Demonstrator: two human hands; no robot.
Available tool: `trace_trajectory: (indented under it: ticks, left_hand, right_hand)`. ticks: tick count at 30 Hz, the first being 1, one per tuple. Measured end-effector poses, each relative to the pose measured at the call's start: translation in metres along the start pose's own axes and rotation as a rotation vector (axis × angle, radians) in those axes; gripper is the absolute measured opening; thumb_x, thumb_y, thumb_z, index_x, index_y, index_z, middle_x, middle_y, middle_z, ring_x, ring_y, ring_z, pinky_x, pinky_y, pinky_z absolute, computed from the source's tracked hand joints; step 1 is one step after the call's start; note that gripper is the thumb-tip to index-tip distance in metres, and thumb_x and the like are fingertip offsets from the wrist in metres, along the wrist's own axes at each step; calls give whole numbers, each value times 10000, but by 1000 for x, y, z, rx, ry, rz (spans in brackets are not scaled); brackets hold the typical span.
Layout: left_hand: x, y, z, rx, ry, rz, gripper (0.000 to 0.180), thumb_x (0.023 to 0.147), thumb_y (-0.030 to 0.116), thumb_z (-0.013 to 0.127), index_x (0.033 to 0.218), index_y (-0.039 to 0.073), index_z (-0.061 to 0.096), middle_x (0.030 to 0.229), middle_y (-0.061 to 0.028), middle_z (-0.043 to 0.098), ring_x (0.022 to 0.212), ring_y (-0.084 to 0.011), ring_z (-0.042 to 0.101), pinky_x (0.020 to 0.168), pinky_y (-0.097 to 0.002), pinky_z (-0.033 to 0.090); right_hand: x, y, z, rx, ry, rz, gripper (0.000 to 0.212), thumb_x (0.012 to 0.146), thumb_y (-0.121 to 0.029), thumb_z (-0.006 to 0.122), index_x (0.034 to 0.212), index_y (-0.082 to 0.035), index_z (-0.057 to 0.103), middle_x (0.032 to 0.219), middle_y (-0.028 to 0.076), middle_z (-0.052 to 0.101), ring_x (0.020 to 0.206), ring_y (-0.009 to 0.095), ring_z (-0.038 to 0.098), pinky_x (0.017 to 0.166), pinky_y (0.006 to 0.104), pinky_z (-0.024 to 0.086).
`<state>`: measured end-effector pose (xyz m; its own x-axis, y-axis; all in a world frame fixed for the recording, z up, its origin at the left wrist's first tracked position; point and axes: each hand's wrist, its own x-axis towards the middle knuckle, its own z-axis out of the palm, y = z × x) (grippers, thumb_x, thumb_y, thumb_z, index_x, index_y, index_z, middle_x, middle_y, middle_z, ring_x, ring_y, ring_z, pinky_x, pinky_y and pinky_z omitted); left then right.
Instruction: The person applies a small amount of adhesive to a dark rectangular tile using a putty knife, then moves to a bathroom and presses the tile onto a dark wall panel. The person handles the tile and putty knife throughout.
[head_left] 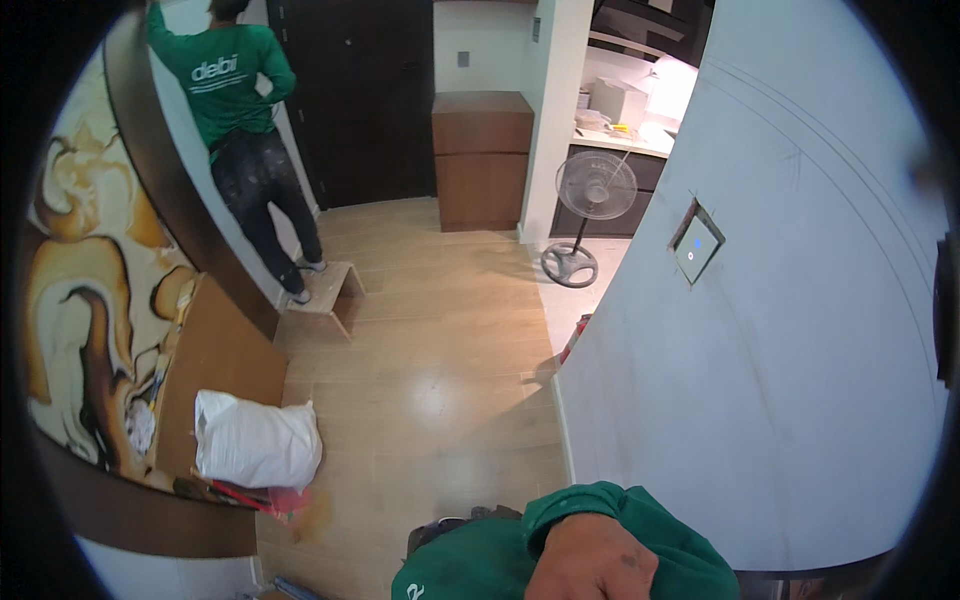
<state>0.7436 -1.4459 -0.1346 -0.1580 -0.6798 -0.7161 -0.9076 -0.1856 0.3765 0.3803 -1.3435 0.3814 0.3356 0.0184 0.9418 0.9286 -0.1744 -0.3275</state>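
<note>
Upper left of the frame, a co-worker in a green long-sleeved shirt point(232, 80) stands on a low wooden step stool point(333, 290). Lower left lies a white bulging sack point(255, 442). Bottom centre, one green-sleeved hand point(592, 560) hangs near the pale grey curved wall point(790, 400); which hand, and its finger spread, cannot be told.

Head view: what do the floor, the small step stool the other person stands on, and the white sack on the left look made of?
Floor: pale wood or wood-look planks, with plank seams and a glossy glare patch. Step stool: bare light wood or board, flat panels, matte. White sack: probably woven plastic, soft creases and bulging shape; too far to see the weave.
</note>
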Motion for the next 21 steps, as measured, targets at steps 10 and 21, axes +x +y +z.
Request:
trace_trajectory:
  ticks: [10,21]
  left_hand:
    - [220,133,-92,197,-142,107,308,875,308,571,1038,75,688,995,-166,687,952,-304,646,828,-452,518]
    - [559,429,-372,-103,-81,95,207,865,231,600,971,61,655,975,-146,673,923,-317,648,776,-458,524]
  right_hand:
    - [-20,-91,-185,-382,-119,283,598,1016,-478,374,1108,35,666,1091,199,650,984,362,615,865,461,453]
    - [-21,-183,-324,-574,-218,214,482,883,-301,582,1243,19,588,1118,204,656,1072,347,610,943,472,457]
